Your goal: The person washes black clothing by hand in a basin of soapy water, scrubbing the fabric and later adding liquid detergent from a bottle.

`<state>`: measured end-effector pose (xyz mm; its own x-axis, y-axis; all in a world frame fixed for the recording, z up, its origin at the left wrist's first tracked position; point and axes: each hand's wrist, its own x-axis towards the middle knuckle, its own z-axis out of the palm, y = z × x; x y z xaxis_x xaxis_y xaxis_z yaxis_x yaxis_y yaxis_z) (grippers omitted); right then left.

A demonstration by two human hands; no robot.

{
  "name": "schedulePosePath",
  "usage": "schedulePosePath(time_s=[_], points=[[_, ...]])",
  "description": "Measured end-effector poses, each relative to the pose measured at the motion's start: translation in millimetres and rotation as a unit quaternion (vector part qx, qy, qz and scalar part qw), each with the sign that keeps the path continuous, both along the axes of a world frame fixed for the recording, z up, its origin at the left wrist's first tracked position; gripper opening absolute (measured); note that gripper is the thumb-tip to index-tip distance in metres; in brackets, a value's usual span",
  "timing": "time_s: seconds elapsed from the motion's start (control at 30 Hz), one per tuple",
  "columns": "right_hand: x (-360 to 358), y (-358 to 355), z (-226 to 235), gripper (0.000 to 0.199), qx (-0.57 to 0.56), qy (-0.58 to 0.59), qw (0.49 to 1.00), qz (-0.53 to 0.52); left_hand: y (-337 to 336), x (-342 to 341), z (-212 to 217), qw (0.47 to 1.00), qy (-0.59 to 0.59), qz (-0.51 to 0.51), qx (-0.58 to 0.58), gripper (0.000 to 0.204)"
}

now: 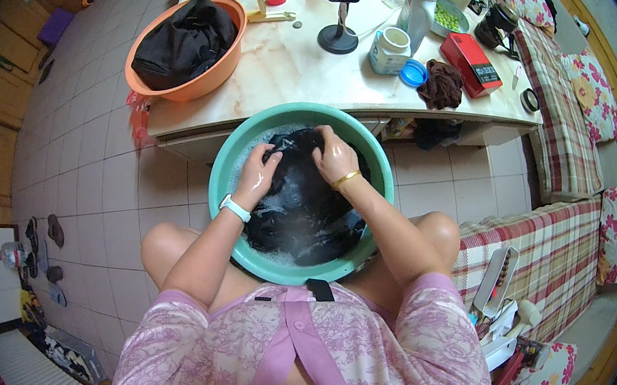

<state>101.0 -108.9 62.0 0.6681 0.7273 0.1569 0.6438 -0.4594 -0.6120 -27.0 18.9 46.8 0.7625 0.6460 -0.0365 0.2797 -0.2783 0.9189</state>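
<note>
A green basin (pixel 229 157) between my knees holds soapy water and a soaked black cloth (pixel 300 199). My left hand (pixel 255 175), with a pale watch on its wrist, is at the cloth's upper left, with fingers and thumb curled on its edge. My right hand (pixel 335 157), with a gold bangle on the wrist, grips the cloth near the basin's far side. Both hands are wet, with some suds on the skin. Parts of the fingertips are hidden in the dark fabric.
A marble-topped table (pixel 277 72) stands just beyond the basin. On it are an orange basin (pixel 236 43) with black fabric, a phone on a stand (pixel 337 37), an open white tub (pixel 390 51), a blue lid (pixel 414 73) and a red box (pixel 471 64). A plaid-covered seat (pixel 534 253) is at right.
</note>
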Motion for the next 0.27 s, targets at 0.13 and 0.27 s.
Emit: schedulePosePath(time_s=[0.13, 0.27], points=[[-36.9, 8.8, 13.6, 0.032, 0.123, 0.021, 0.990, 0.067, 3.3, 11.2, -25.4, 0.830, -0.177, 0.072, -0.523, 0.033], [-75.7, 7.4, 25.8, 0.044, 0.110, 0.011, 0.977, 0.180, -2.4, 10.0, -8.0, 0.728, -0.168, 0.046, -0.663, 0.041]])
